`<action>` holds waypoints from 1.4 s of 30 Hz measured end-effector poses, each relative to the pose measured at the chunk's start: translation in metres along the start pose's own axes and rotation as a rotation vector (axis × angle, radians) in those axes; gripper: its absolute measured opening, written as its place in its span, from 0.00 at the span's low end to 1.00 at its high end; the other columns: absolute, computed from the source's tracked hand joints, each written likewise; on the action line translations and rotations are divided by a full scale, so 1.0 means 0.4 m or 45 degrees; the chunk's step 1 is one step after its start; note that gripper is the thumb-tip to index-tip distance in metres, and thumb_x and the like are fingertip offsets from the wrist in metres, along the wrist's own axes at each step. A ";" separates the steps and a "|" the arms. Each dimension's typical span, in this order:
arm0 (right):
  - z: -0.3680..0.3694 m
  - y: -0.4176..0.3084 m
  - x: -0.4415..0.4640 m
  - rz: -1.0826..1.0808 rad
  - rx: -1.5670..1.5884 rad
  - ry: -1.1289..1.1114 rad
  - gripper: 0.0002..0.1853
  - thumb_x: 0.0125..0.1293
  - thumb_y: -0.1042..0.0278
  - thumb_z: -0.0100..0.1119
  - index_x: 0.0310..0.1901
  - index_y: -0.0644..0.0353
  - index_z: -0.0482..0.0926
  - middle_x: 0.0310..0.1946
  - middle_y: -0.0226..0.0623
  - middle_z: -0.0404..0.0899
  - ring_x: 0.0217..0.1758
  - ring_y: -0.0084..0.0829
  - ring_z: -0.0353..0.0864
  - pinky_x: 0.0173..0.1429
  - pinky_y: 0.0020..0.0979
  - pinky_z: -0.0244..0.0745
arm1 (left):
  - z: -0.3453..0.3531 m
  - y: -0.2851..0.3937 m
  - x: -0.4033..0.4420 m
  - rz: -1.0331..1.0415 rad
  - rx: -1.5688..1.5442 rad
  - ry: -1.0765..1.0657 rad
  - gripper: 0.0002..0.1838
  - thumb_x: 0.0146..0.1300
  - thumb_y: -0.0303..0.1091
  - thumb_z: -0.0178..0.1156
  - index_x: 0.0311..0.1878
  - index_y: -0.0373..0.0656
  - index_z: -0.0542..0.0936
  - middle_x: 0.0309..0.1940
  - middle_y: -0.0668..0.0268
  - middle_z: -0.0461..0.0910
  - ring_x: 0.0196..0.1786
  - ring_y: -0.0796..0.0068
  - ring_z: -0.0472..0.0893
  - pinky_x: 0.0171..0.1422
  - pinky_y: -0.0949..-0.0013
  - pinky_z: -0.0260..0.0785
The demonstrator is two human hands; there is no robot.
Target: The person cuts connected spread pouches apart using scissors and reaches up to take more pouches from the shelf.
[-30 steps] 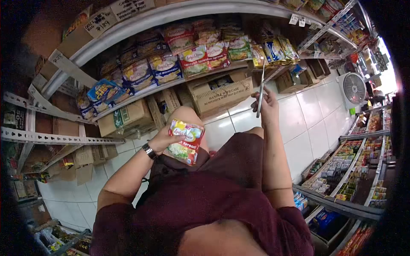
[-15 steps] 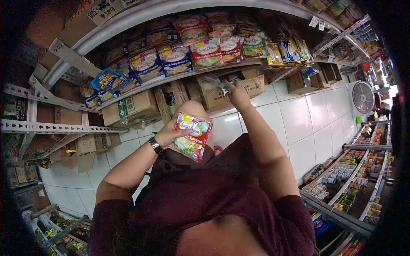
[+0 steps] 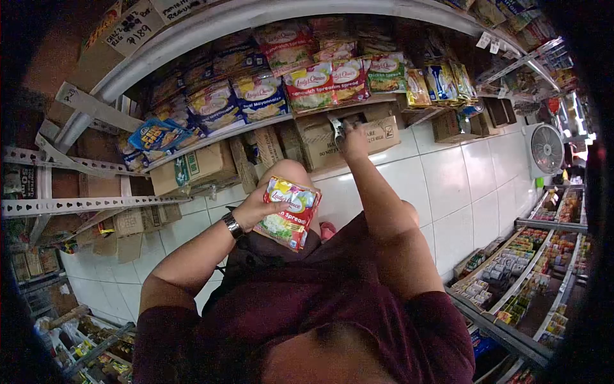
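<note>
I have the left hand (image 3: 257, 208) pinching flat, glossy packets (image 3: 291, 221); the right hand (image 3: 353, 142), its grip too dim to tell, is at an angular cardboard box (image 3: 382, 133).

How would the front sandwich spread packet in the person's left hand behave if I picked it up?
The front packet would probably flex, since it looks like a soft, thin-walled pouch. Its glossy-looking print suggests slight slipperiness. Being flat and broad, it seems unlikely to roll.
</note>
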State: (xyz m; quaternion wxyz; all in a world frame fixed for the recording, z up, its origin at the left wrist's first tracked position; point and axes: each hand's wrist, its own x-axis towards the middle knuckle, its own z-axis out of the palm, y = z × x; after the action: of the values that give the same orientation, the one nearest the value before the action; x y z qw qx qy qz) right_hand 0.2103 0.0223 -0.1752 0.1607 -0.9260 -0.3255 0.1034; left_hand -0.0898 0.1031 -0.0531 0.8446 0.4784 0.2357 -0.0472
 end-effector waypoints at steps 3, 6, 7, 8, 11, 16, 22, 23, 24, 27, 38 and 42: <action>-0.012 -0.011 -0.005 -0.034 0.098 0.044 0.28 0.53 0.66 0.62 0.58 0.48 0.71 0.52 0.48 0.67 0.56 0.48 0.69 0.58 0.43 0.69 | 0.002 0.001 -0.003 -0.020 0.019 0.009 0.24 0.61 0.32 0.63 0.58 0.37 0.68 0.50 0.64 0.77 0.53 0.75 0.76 0.60 0.69 0.68; 0.010 -0.012 0.001 0.019 -0.076 -0.052 0.30 0.53 0.63 0.62 0.60 0.46 0.69 0.53 0.47 0.67 0.58 0.47 0.68 0.58 0.43 0.69 | -0.003 -0.010 -0.001 -0.015 0.018 0.012 0.25 0.60 0.32 0.63 0.59 0.37 0.68 0.50 0.64 0.77 0.53 0.75 0.76 0.60 0.69 0.68; 0.012 -0.015 -0.001 0.011 -0.075 -0.051 0.30 0.53 0.63 0.62 0.60 0.46 0.69 0.53 0.47 0.67 0.58 0.47 0.68 0.58 0.43 0.69 | -0.009 -0.018 0.002 0.011 0.050 0.006 0.25 0.60 0.32 0.64 0.59 0.38 0.68 0.50 0.65 0.77 0.53 0.76 0.76 0.60 0.69 0.68; 0.016 -0.018 -0.009 -0.006 -0.177 -0.031 0.29 0.53 0.64 0.61 0.60 0.45 0.69 0.54 0.46 0.66 0.59 0.46 0.68 0.58 0.44 0.68 | -0.014 -0.025 -0.001 0.035 0.080 0.002 0.25 0.60 0.32 0.64 0.59 0.38 0.68 0.50 0.65 0.77 0.53 0.76 0.76 0.60 0.69 0.68; -0.010 -0.029 -0.026 -0.050 -0.275 -0.031 0.26 0.58 0.66 0.56 0.60 0.46 0.69 0.54 0.46 0.68 0.62 0.45 0.65 0.59 0.45 0.67 | -0.013 -0.026 -0.007 0.018 0.039 0.043 0.26 0.60 0.33 0.65 0.59 0.39 0.68 0.50 0.65 0.77 0.53 0.77 0.76 0.59 0.70 0.68; -0.016 -0.006 -0.039 -0.200 -0.405 -0.063 0.22 0.60 0.65 0.55 0.57 0.51 0.69 0.51 0.48 0.71 0.59 0.46 0.69 0.57 0.44 0.69 | -0.012 -0.026 -0.004 0.040 0.104 0.002 0.26 0.59 0.34 0.65 0.59 0.39 0.68 0.50 0.65 0.77 0.52 0.77 0.76 0.59 0.70 0.68; -0.015 -0.001 -0.027 -0.171 -0.115 -0.007 0.27 0.50 0.64 0.62 0.54 0.58 0.71 0.41 0.55 0.77 0.43 0.54 0.78 0.49 0.45 0.75 | -0.020 -0.037 -0.008 0.005 -0.044 0.055 0.26 0.59 0.36 0.66 0.58 0.38 0.70 0.50 0.64 0.78 0.52 0.75 0.77 0.58 0.69 0.69; -0.023 0.003 -0.030 -0.198 -0.107 0.006 0.27 0.50 0.64 0.62 0.54 0.58 0.71 0.41 0.55 0.77 0.43 0.54 0.78 0.49 0.45 0.75 | -0.025 -0.034 -0.014 -0.021 -0.171 0.073 0.26 0.58 0.36 0.66 0.58 0.38 0.70 0.50 0.63 0.78 0.51 0.74 0.77 0.58 0.69 0.69; -0.027 0.016 -0.034 -0.224 0.064 -0.098 0.25 0.52 0.65 0.62 0.53 0.60 0.72 0.38 0.52 0.79 0.39 0.49 0.80 0.46 0.41 0.76 | -0.038 -0.041 -0.012 -0.060 -0.238 0.126 0.26 0.59 0.35 0.64 0.59 0.39 0.69 0.53 0.59 0.77 0.54 0.67 0.78 0.61 0.62 0.69; -0.063 -0.001 -0.129 -0.130 0.964 -0.351 0.21 0.56 0.71 0.59 0.53 0.66 0.73 0.35 0.42 0.80 0.32 0.30 0.80 0.39 0.28 0.76 | -0.038 -0.007 -0.028 -0.181 -0.824 -0.041 0.25 0.62 0.40 0.61 0.59 0.40 0.70 0.54 0.58 0.76 0.54 0.65 0.78 0.60 0.58 0.70; -0.302 -0.130 -0.422 -0.307 1.180 -0.535 0.17 0.65 0.71 0.54 0.55 0.66 0.72 0.43 0.37 0.80 0.48 0.28 0.77 0.53 0.28 0.71 | 0.118 0.117 0.050 0.111 -0.489 -0.053 0.19 0.61 0.33 0.62 0.54 0.38 0.73 0.48 0.60 0.80 0.49 0.69 0.81 0.54 0.62 0.75; -0.356 -0.115 -0.419 -0.156 1.944 -0.409 0.31 0.63 0.71 0.58 0.65 0.67 0.58 0.54 0.37 0.72 0.55 0.30 0.73 0.59 0.32 0.69 | 0.177 0.156 0.022 0.296 -0.254 0.059 0.20 0.60 0.32 0.63 0.53 0.37 0.72 0.47 0.62 0.80 0.48 0.73 0.80 0.52 0.67 0.75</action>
State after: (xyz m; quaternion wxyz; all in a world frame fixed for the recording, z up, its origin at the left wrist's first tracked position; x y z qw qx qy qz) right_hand 0.0979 -0.0831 -0.0118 0.7095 -0.5133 -0.2339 0.4225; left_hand -0.0380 0.0792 0.0228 0.8820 0.4172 0.2016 0.0856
